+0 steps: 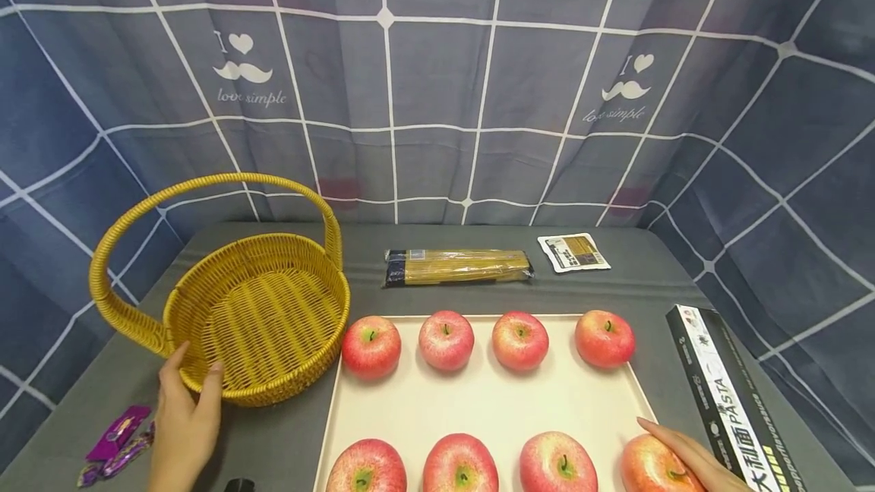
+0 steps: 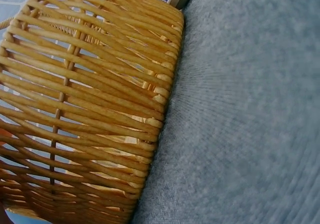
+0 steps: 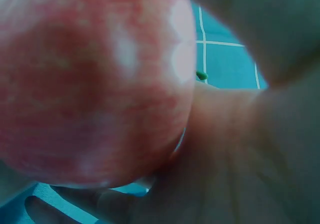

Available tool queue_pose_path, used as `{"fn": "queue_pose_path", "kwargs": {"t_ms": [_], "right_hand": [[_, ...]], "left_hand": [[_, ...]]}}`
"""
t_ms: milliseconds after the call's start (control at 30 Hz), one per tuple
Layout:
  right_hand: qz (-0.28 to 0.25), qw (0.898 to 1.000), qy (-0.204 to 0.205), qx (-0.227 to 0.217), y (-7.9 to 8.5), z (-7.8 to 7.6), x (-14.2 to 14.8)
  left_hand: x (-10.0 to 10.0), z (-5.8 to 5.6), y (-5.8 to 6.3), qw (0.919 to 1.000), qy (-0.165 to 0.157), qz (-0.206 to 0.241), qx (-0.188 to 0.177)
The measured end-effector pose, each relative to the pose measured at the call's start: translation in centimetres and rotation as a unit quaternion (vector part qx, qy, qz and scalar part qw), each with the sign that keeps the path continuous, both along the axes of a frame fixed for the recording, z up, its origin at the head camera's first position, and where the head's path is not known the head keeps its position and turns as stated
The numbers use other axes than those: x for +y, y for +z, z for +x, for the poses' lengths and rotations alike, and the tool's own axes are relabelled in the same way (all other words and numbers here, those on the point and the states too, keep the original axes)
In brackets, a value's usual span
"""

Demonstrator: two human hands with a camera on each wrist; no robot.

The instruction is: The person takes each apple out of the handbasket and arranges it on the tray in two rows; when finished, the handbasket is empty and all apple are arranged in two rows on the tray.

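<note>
My left hand point(image 1: 186, 420) grips the near-left rim of a yellow woven basket point(image 1: 273, 310) with a tall arched handle. In the left wrist view the woven basket wall point(image 2: 85, 93) fills the left side. My right hand point(image 1: 690, 458) holds a red apple point(image 1: 652, 465) at the near right corner of a cream tray point(image 1: 492, 405). That apple point(image 3: 95, 83) looms large in the right wrist view, against the palm, with fingers curled beneath it. Several other red apples point(image 1: 558, 463) sit on the tray in a far row and a near row.
A spaghetti pack point(image 1: 465, 266) and a small white pouch point(image 1: 573, 252) lie behind the tray. A long black pasta box point(image 1: 731, 401) lies to its right. Purple wrapped items point(image 1: 119, 435) lie left of my left hand, and a small black object point(image 1: 239, 485) sits near the front edge.
</note>
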State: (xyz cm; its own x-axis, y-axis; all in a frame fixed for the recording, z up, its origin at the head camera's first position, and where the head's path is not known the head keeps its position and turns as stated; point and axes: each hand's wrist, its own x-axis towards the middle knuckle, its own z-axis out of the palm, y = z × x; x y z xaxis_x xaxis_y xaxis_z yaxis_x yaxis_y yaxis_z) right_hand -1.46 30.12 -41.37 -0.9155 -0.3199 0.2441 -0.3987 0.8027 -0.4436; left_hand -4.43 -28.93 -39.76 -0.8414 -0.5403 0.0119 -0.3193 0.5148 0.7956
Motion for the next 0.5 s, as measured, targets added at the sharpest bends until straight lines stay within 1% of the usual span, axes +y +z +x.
{"fn": "queue_pose_path", "kwargs": {"t_ms": [100, 133, 167, 200, 233, 267, 300, 333, 367, 400, 433, 467, 500], "right_hand": [[-0.012, 1.000, 0.021, 0.012, -0.4, -0.2, 0.6], [-0.024, 0.999, 0.039, 0.015, -0.6, -0.4, 1.1], [-0.024, 0.999, 0.047, 0.004, -0.7, -0.5, 1.5], [-0.026, 0.998, 0.060, -0.002, -0.8, -0.8, 2.2], [-0.029, 0.997, 0.071, -0.013, -0.8, -1.0, 2.9], [-0.029, 0.996, 0.077, -0.029, -0.6, -1.3, 3.5], [-0.026, 0.996, 0.078, -0.042, -0.1, -1.5, 4.2], [-0.021, 0.997, 0.061, -0.044, 0.5, -1.7, 4.6], [-0.010, 0.998, 0.037, -0.039, 1.4, -1.8, 4.8], [-0.010, 0.999, 0.024, -0.021, 2.5, -1.9, 4.9], [-0.016, 1.000, 0.010, 0.002, 3.9, -2.0, 4.8], [-0.028, 0.999, -0.011, 0.034, 5.4, -2.0, 4.3], [-0.041, 0.996, -0.037, 0.073, 7.0, -2.1, 3.7]], "left_hand": [[0.1, 0.0, 0.1, 0.9998, 0.015, 0.007, -0.006], [0.2, 0.1, 0.1, 0.9996, 0.025, 0.009, -0.007], [0.1, 0.2, 0.0, 0.9993, 0.035, 0.012, -0.004], [0.1, 0.3, 0.1, 0.9986, 0.051, 0.014, -0.003], [0.2, 0.4, 0.3, 0.9973, 0.071, 0.016, 0.007], [0.3, 0.7, 0.6, 0.9956, 0.091, 0.017, 0.018], [0.6, 1.1, 1.2, 0.9928, 0.111, 0.018, 0.040], [1.0, 1.5, 2.1, 0.9886, 0.132, 0.012, 0.071], [1.6, 2.0, 3.3, 0.9826, 0.152, -0.002, 0.107], [2.1, 2.4, 4.7, 0.9740, 0.174, -0.018, 0.144], [2.1, 2.8, 5.7, 0.9643, 0.191, -0.027, 0.182], [1.8, 3.0, 6.7, 0.9541, 0.214, -0.026, 0.208], [0.1, 3.0, 6.7, 0.9477, 0.240, -0.013, 0.210]]}}
